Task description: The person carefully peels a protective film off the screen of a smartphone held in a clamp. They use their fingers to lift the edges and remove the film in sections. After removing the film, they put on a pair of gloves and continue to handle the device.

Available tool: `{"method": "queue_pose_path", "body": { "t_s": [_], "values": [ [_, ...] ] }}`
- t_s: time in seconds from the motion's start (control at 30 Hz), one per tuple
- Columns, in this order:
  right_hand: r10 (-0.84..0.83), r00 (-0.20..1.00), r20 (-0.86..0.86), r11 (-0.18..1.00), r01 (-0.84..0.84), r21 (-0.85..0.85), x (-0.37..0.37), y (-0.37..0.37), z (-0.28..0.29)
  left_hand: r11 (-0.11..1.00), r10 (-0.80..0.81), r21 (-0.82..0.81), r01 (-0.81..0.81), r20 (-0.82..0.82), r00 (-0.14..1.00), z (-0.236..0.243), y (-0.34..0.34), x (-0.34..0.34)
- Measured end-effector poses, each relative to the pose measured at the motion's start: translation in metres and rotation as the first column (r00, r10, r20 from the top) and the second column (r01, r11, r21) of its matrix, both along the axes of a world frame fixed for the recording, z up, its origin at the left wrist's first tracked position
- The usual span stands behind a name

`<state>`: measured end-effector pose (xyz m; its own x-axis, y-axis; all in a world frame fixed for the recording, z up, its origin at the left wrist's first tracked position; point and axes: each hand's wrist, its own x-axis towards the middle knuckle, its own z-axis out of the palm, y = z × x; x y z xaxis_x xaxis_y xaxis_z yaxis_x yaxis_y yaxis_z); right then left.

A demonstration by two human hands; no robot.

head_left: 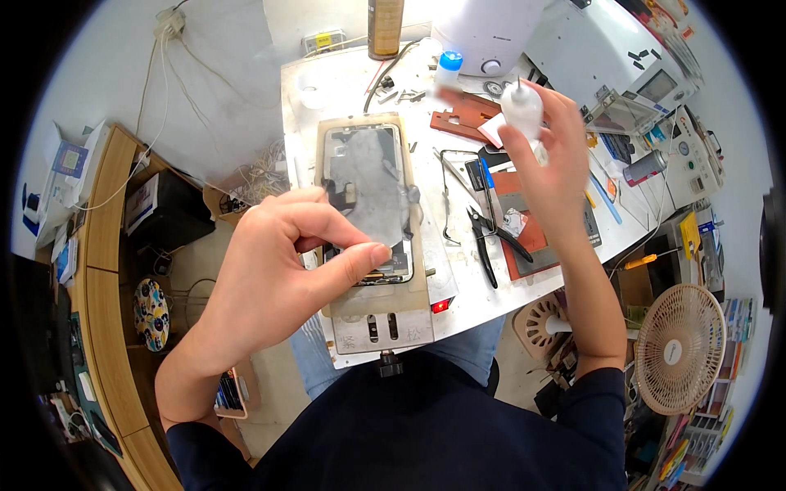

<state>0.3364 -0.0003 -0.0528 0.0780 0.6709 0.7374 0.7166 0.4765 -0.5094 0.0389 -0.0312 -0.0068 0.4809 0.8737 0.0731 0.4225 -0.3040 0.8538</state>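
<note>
An opened phone (360, 176) lies in a clamping holder (336, 307) on the white bench in front of me. A grey, smeared sheet covers much of its inside, and parts show along its lower end. Over the phone's lower left, my left hand (266, 266) is closed, thumb and forefinger pinched together. Whatever sits between those fingertips, if anything, is too small to tell. Raised at the right, my right hand (550, 151) grips a small white squeeze bottle (521, 110) with a thin needle tip pointing up.
Right of the holder lie black-handled cutters (489, 241), a blue pen-like tool (488, 176) and a reddish-brown mat (524, 225). Farther back stand a blue-capped bottle (449, 65), a spray can (385, 29) and a white appliance (483, 37). A beige fan (679, 348) is at far right.
</note>
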Motion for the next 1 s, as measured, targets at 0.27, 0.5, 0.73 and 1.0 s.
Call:
{"method": "queue_pose_path", "body": {
  "t_s": [0.27, 0.5, 0.73, 1.0],
  "values": [
    [0.173, 0.842, 0.511, 0.958, -0.264, 0.111, -0.012, -0.075, 0.036, 1.0, 0.01, -0.028, -0.009, 0.01, 1.0, -0.001, -0.001, 0.001],
    [0.136, 0.759, 0.636, 0.938, -0.306, 0.165, -0.02, -0.077, 0.037, 1.0, 0.006, -0.011, -0.006, 0.003, 1.0, -0.001, -0.001, 0.0],
    [0.129, 0.711, 0.691, 0.947, -0.295, 0.127, -0.024, -0.08, 0.037, 1.0, 0.007, -0.024, -0.007, 0.02, 1.0, -0.001, -0.001, 0.001],
    [0.108, 0.752, 0.65, 0.955, -0.259, 0.141, -0.022, -0.077, 0.038, 1.0, 0.007, -0.021, -0.007, 0.019, 1.0, -0.001, -0.001, 0.001]
  ]
}}
